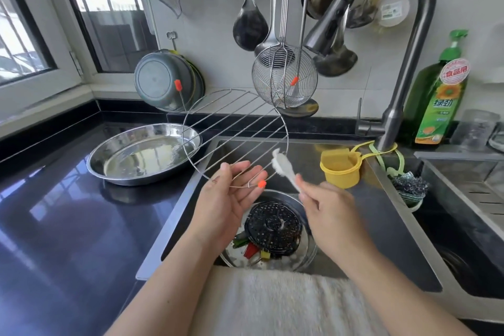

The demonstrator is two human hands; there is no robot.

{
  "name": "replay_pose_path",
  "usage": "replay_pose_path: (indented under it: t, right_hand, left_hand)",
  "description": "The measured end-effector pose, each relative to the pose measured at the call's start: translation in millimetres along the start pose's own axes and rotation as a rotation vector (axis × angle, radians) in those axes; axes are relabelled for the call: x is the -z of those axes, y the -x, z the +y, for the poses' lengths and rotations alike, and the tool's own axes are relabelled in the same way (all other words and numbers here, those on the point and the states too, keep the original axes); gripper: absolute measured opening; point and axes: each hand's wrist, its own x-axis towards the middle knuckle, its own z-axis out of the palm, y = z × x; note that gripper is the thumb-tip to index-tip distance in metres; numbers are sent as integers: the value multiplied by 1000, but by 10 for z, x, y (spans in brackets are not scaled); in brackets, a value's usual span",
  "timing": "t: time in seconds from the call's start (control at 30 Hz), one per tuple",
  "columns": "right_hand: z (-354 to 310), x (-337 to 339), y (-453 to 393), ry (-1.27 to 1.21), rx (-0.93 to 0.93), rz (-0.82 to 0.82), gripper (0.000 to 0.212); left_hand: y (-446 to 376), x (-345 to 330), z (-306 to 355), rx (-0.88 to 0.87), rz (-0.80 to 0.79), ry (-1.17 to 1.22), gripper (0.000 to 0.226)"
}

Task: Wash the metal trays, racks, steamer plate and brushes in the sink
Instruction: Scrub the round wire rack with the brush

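Observation:
A round wire rack (234,128) with orange-tipped legs hangs tilted over the sink's left edge. My left hand (231,199) lies palm up under its near rim, fingers straight, the rack resting on them. My right hand (324,210) pinches the handle of a small white brush (282,166), whose bristles touch the rack's near right rim. Below in the sink (381,226), a black perforated steamer plate (274,228) lies in a round metal tray (308,251) with food scraps. A second shiny metal tray (144,153) sits on the black counter at left.
The grey faucet (409,49) arches over the sink from the right. Ladles and a wire skimmer (285,76) hang on the wall above. A yellow cup (341,169) hangs at the sink's back, a green soap bottle (439,95) stands right. A white towel (272,303) covers the front edge.

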Motion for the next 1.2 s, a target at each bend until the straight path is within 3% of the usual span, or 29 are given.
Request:
replay_pose_path:
  t: [0.13, 0.23, 0.3, 0.47, 0.63, 0.8, 0.97, 1.1, 1.13, 1.2]
  right_hand:
    - [-196, -10, 209, -72, 172, -150, 42]
    - [10, 75, -12, 31, -17, 51, 42]
    - [71, 111, -91, 125, -111, 88, 41]
    - [-288, -37, 254, -118, 126, -121, 45]
    - [60, 70, -65, 68, -126, 103, 42]
    - [-249, -44, 262, -106, 127, -150, 41]
    - [40, 82, -67, 104, -143, 89, 43]
    - [-278, -54, 215, -68, 125, -185, 39]
    - [-241, -44, 203, -59, 143, -179, 39]
    - [-16, 14, -23, 23, -46, -11, 41]
  left_hand:
    - [15, 33, 1, -14, -55, -86, 49]
    - [57, 11, -64, 10, -115, -196, 51]
    - [58, -1, -93, 6, -116, -219, 51]
    - [34, 17, -79, -10, -115, -146, 52]
    - [38, 4, -70, -11, -145, -140, 44]
    - [13, 7, -83, -30, -143, -124, 49]
    - [25, 10, -91, -33, -156, -177, 44]
    - [5, 8, -83, -24, -146, -150, 44]
    - [7, 17, -77, -22, -144, -155, 44]
    - [24, 19, -76, -14, -149, -203, 42]
